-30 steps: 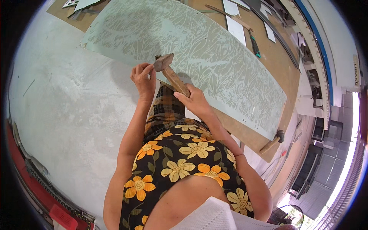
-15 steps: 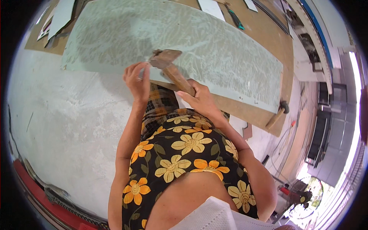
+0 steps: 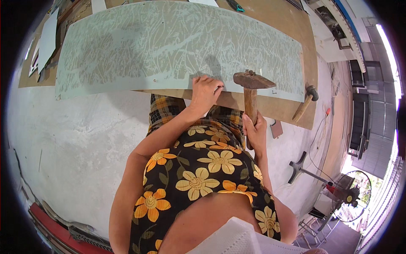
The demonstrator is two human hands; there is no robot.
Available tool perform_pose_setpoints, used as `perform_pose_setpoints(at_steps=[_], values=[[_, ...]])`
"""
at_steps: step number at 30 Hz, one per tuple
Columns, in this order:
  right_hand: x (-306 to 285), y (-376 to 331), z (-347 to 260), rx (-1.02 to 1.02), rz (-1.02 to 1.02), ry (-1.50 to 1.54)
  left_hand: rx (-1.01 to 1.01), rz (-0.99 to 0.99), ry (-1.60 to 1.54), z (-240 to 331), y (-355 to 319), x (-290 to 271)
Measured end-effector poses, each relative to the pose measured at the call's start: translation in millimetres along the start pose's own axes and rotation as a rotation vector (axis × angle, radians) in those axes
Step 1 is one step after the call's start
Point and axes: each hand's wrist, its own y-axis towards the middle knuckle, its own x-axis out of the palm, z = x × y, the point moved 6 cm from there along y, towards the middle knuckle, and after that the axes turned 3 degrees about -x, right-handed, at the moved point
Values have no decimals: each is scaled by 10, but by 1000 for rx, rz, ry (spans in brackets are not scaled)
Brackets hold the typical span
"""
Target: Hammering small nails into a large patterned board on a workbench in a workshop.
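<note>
A pale green sheet [image 3: 177, 46] with a streaky, grass-like pattern lies on a brown board [image 3: 270, 106]. My left hand [image 3: 205, 94] is at the sheet's near edge, fingers pinched round a small dark nail-like piece mostly hidden by them. My right hand [image 3: 256, 130] grips the wooden handle of a hammer [image 3: 250, 99], held upright to the right of my left hand. The hammer's worn metal head is above the near edge, apart from my left hand. Small nail-like bits [image 3: 274, 92] show along that edge, one of them right of the hammer head.
A second hammer [image 3: 301, 109] with a dark head lies on the board's right corner. A teal-handled tool [image 3: 237, 6] and white pieces [image 3: 48, 40] lie farther back. A pedestal fan [image 3: 350, 195] stands at lower right on the pale floor [image 3: 84, 127].
My left hand has moved right along the sheet's edge. My right hand and the hammer have shifted right, and the hammer now stands more upright. The view has turned slightly.
</note>
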Motion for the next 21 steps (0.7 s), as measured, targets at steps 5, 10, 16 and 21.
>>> perform_pose_setpoints(at_steps=[5, 10, 16, 21], values=[[12, -64, 255, 36, -26, 9, 35, 78, 46, -21, 9, 91], [75, -52, 454, 72, -63, -49, 21, 112, 29, -50, -8, 112], [121, 24, 477, 57, -57, -97, 27, 80, 73, -61, -8, 130], [71, 36, 431, 42, -23, -151, 66, 147, 38, -55, -12, 107]])
